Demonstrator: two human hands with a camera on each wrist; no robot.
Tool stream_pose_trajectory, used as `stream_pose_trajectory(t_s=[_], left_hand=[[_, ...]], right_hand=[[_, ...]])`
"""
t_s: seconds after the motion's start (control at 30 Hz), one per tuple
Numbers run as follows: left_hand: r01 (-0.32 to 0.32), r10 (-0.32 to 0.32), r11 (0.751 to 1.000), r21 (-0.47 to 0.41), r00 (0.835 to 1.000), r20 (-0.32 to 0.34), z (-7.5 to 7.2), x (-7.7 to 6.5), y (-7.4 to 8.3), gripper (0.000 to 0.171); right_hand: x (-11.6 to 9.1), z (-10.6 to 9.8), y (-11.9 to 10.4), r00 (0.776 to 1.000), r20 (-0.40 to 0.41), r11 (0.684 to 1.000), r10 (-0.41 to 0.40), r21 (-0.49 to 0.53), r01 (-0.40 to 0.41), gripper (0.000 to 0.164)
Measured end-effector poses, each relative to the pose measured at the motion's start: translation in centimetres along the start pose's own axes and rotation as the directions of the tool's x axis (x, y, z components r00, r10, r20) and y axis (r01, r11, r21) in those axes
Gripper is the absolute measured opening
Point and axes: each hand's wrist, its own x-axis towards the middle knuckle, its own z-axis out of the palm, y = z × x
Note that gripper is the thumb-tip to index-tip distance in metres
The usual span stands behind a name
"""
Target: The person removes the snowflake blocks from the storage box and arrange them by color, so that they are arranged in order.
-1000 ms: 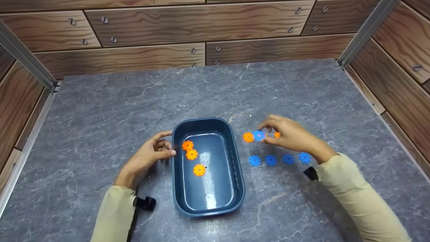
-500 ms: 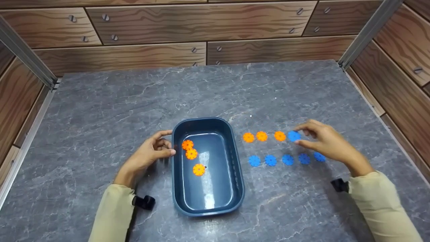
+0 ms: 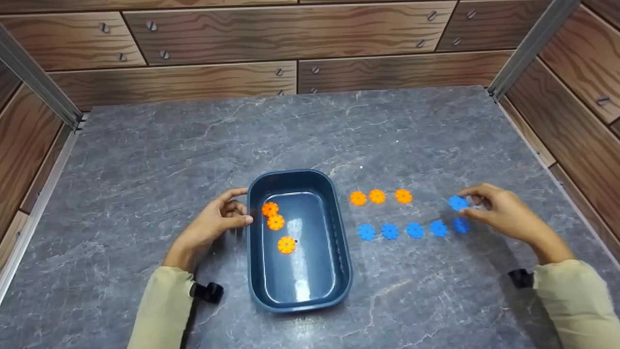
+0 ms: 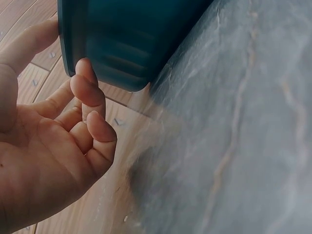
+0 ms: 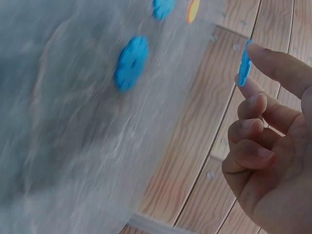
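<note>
Two digits of the left hand (image 3: 210, 223), thumb and forefinger, touch the left rim of a dark blue plastic tub (image 3: 276, 281), the hand's other fingers loosely curled. Inside the tub's left half lie three orange notched discs (image 3: 286, 245) (the two farther ones touching). Right of the tub, three more orange discs (image 3: 377, 196) form a far row on the grey marbled tabletop (image 3: 193, 140), with five blue notched discs (image 3: 390, 231) in a near row. Further right, the right hand (image 3: 506, 213) pinches another blue disc (image 3: 457, 203) between thumb and forefinger, just beyond the near row's rightmost disc.
</note>
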Motion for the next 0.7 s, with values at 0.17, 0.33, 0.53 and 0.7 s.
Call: stream_pose_trajectory(t_s=[0.17,0.33,0.53,0.7], left_hand=[[-0.001,0.001,1.000,0.004,1.000,0.000,0.0,0.0,0.0,0.069],[0.001,-0.001,1.000,0.013,1.000,-0.001,0.0,0.0,0.0,0.069],[-0.014,0.014,1.000,0.020,1.000,0.025,-0.1,0.0,-0.1,0.069],[-0.024,0.023,0.999,0.023,0.999,0.034,-0.2,0.1,-0.1,0.070]], right_hand=[[-0.8,-0.3,1.8,1.000,-0.019,1.000,0.017,0.012,-0.017,0.028],[-1.5,-0.5,3.1,0.998,-0.004,0.998,0.055,0.007,-0.055,0.030],[-2.2,-0.6,4.2,0.996,0.017,0.996,0.088,-0.013,-0.088,0.032],[-2.6,-0.5,4.8,0.994,0.039,0.995,0.099,-0.018,-0.098,0.033]])
